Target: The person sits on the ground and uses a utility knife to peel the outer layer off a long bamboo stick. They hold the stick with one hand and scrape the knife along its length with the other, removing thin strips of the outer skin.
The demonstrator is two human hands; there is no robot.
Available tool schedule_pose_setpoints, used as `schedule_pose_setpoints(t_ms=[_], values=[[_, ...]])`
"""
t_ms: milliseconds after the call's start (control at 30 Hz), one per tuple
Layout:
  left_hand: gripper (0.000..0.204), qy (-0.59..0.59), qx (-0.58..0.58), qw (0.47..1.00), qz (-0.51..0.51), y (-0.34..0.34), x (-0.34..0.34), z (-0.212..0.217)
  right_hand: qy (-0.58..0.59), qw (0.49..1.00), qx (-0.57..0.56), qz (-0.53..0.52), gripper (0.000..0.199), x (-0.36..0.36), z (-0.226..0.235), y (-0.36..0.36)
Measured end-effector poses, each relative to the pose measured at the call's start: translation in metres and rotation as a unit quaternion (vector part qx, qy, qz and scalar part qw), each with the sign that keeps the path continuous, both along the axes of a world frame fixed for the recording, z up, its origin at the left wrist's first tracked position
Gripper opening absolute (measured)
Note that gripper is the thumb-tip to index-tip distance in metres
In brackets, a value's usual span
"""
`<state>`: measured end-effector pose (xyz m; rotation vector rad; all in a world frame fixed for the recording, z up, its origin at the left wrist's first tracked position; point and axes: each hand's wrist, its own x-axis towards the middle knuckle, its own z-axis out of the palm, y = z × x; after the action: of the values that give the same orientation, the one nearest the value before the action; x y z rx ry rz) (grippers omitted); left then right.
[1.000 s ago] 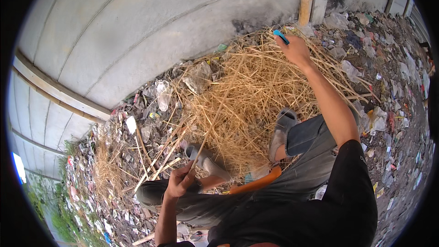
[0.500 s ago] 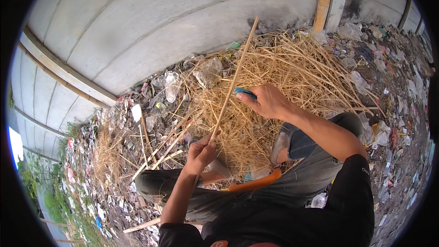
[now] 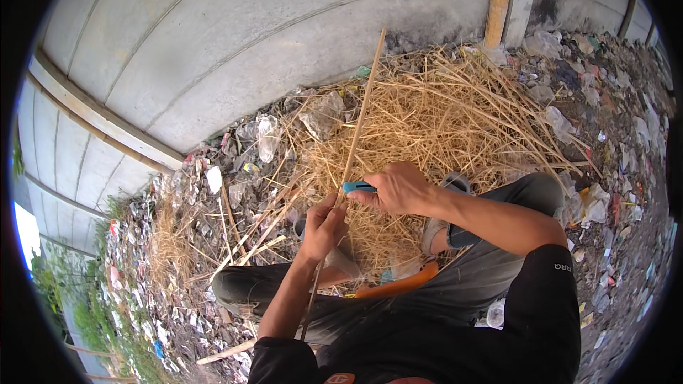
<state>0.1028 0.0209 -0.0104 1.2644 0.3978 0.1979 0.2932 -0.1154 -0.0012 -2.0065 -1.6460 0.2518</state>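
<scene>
A long, thin bamboo strip (image 3: 366,103) slants up and away from me toward the wall. Its lower part passes through my left hand (image 3: 324,230), whose fingers are closed around it, and its tail runs down past my forearm. In my closed right hand (image 3: 400,188) is a utility knife (image 3: 358,186) with a blue handle. The front of the knife rests at or just beside the strip, a little above my left fingers; the blade is too small to make out. Below both hands lies a heap of pale bamboo shavings (image 3: 427,114).
A grey panel wall (image 3: 299,35) with an upright bamboo pole (image 3: 499,1) stands beyond the heap. Scattered plastic litter (image 3: 562,124) covers the ground. Loose strips lie left of my feet; a curved orange object (image 3: 400,282) sits between my bent legs.
My right hand has brought the knife down and left along the strip, close to my left hand. The left hand has risen slightly and the strip stands a bit steeper.
</scene>
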Motion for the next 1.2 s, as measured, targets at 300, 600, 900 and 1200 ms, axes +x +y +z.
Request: schedule_pose_setpoints(t_ms=[300,600,900,1200], values=[[0.015,0.004,0.005,1.000,0.000,0.011,0.004,-0.003,-0.037,0.994,0.053,-0.085,0.074,0.035,-0.007,0.016],[0.043,0.045,0.005,0.999,-0.023,-0.026,-0.019,0.003,-0.127,0.980,0.039,-0.150,0.074,0.115,-0.013,0.012],[0.039,0.100,0.044,0.993,-0.050,-0.018,-0.025,0.009,-0.238,0.960,-0.009,-0.144,0.077,0.131,-0.044,0.033],[0.042,0.080,0.040,0.992,-0.086,-0.028,-0.060,0.010,-0.222,0.950,0.009,-0.221,0.077,0.178,-0.028,0.013]])
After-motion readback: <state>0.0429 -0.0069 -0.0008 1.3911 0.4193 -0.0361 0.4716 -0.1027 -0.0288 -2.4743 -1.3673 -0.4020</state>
